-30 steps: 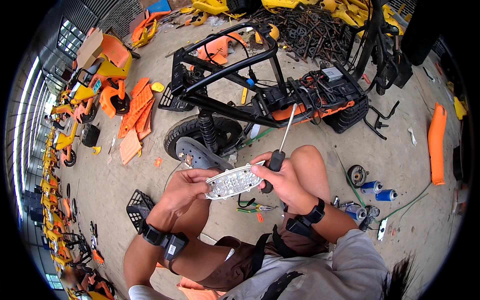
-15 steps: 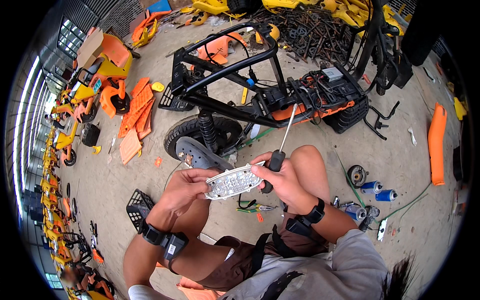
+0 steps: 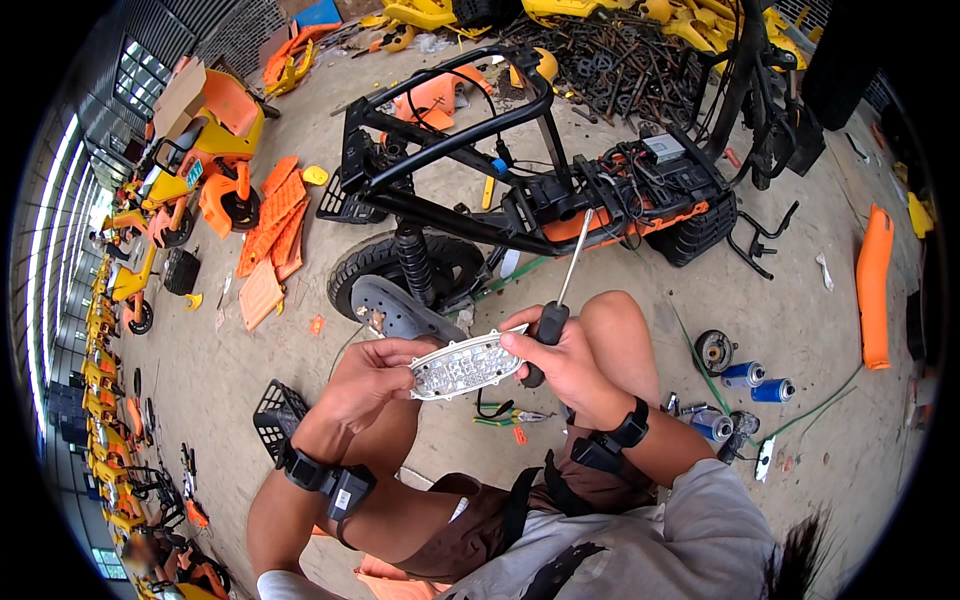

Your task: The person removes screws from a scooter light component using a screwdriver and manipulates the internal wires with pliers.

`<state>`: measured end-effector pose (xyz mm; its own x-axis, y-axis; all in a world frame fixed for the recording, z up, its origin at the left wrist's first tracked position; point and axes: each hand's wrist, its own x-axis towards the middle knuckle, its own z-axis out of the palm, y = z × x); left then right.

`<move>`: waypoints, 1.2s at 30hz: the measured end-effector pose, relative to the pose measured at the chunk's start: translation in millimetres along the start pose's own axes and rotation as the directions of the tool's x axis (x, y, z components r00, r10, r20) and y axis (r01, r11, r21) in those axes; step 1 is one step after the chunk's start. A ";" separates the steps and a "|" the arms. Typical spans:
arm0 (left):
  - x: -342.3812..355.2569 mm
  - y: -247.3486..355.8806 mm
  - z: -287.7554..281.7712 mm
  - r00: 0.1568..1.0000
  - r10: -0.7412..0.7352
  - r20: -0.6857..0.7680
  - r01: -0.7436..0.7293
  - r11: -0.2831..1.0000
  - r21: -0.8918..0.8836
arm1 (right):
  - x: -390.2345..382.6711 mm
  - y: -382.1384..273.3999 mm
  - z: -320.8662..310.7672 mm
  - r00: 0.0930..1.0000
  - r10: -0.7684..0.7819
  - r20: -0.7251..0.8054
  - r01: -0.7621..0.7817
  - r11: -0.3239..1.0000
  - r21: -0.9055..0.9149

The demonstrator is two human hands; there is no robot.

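Fingers (image 3: 398,379) of the left hand (image 3: 355,390) are pinched on the left end of a pale, lens-shaped panel (image 3: 466,367); those of the right hand (image 3: 572,366) clamp its opposite end, thumb uppermost, while also retaining a black-handled screwdriver (image 3: 553,321), shaft directed away from the body. Thus supported, the panel lies between the hands, over the person's lap, its relief-patterned face upward. The step in hand appears to be holding and examining the piece; further use of the screwdriver would call for leaving the panel to the left hand alone. Beyond lie pliers (image 3: 515,413) on the floor and a black vehicle frame (image 3: 357,158). Relative to the earlier frame, the panel is marginally shifted leftward, the grip essentially unchanged.
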<state>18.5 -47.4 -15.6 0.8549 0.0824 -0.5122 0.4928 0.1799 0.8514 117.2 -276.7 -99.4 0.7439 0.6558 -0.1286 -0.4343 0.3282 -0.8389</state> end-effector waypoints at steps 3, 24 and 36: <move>0.3 0.0 -2.5 1.000 -0.007 0.009 0.007 1.000 0.002 | 0.2 0.8 -0.4 1.000 -0.004 -0.001 0.004 1.000 0.008; 0.1 1.0 0.5 1.000 -0.007 0.005 0.007 1.000 0.017 | -0.9 -0.9 -0.1 1.000 0.007 -0.005 -0.007 1.000 0.001; 2.2 -0.4 -3.9 0.999 0.000 0.049 -0.003 0.999 0.051 | -2.0 3.0 2.9 0.998 -0.012 -0.061 0.014 1.000 0.022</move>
<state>19.5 -43.5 -17.5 0.8619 0.0348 -0.5059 0.4981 0.1293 0.8575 112.9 -275.0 -100.2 0.7790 0.6088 -0.1503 -0.4352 0.3524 -0.8285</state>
